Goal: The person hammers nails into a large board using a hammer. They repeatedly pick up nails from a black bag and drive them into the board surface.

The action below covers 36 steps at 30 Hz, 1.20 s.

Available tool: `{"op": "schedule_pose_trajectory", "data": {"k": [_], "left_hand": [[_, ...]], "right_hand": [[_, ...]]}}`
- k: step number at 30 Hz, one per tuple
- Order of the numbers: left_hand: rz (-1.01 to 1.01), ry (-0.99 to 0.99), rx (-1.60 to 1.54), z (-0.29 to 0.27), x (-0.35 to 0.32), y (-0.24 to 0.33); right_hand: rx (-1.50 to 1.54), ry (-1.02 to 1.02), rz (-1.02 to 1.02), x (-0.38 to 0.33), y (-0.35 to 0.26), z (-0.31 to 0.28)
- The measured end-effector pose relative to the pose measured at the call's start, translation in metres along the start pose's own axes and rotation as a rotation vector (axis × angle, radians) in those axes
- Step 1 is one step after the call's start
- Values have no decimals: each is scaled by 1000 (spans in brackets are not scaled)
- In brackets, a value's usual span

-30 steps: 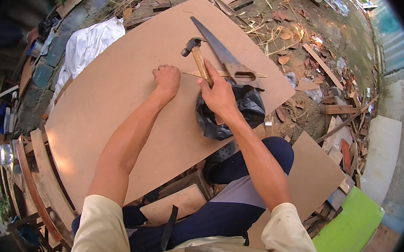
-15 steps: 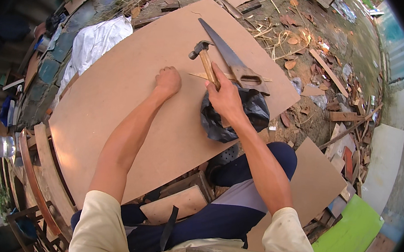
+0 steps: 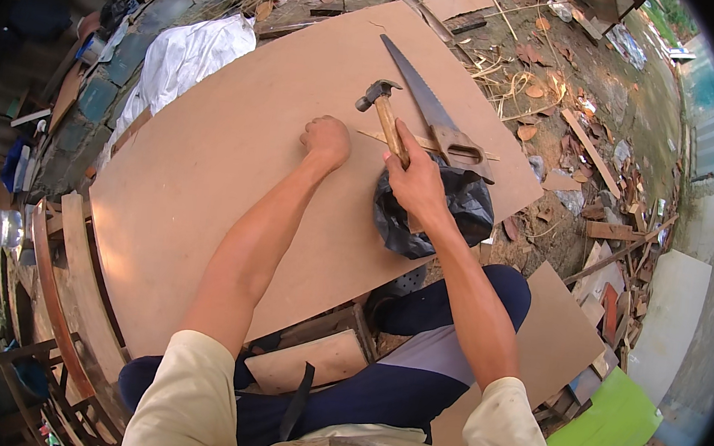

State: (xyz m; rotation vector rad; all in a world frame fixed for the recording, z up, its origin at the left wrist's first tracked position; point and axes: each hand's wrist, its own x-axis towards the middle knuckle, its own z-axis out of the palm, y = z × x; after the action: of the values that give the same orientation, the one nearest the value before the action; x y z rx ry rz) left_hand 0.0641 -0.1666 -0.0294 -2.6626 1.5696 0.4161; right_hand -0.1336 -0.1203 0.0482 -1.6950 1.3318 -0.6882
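Observation:
A wide brown board (image 3: 235, 151) lies before me. My left hand (image 3: 327, 141) is closed and rests on its upper middle; what the curled fingers hold, if anything, is hidden. My right hand (image 3: 415, 180) grips the wooden handle of a claw hammer (image 3: 383, 103), its metal head raised toward the far side. Below that hand sits a black plastic bag (image 3: 464, 206), partly covered by the wrist. A handsaw (image 3: 428, 92) lies just beyond, blade pointing away and wooden handle by the bag. Between the hands and the saw, a thin pointed wooden strip (image 3: 371, 135) lies on the board, partly hidden by the hammer.
Scrap wood (image 3: 614, 232) and dry leaves litter the ground at the right. A white sack (image 3: 185, 60) lies past the board's far left edge. Long timber pieces (image 3: 83, 257) stand at the left. A smaller brown board (image 3: 557, 328) and a green panel (image 3: 612, 432) lie at the lower right.
The view has shifted a little, so the board's tools and both hands appear slightly farther right and lower. The hammer stays in my right hand; my left stays closed on the board.

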Motion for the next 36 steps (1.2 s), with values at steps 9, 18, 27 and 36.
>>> {"op": "schedule_pose_trajectory", "data": {"k": [9,18,27,36], "left_hand": [[48,-6,-21,6,6,-9],[-98,24,-231,-11,-11,-33],[-352,-67,-298,-4,-8,-36],[46,344,-462,20,-57,-24]], "right_hand": [[-13,-38,60,1,-5,-5],[-43,-54,44,-2,-8,-8],[-40,-86,24,-6,-3,-11],[-40,-68,159,-20,-20,-70]]}}
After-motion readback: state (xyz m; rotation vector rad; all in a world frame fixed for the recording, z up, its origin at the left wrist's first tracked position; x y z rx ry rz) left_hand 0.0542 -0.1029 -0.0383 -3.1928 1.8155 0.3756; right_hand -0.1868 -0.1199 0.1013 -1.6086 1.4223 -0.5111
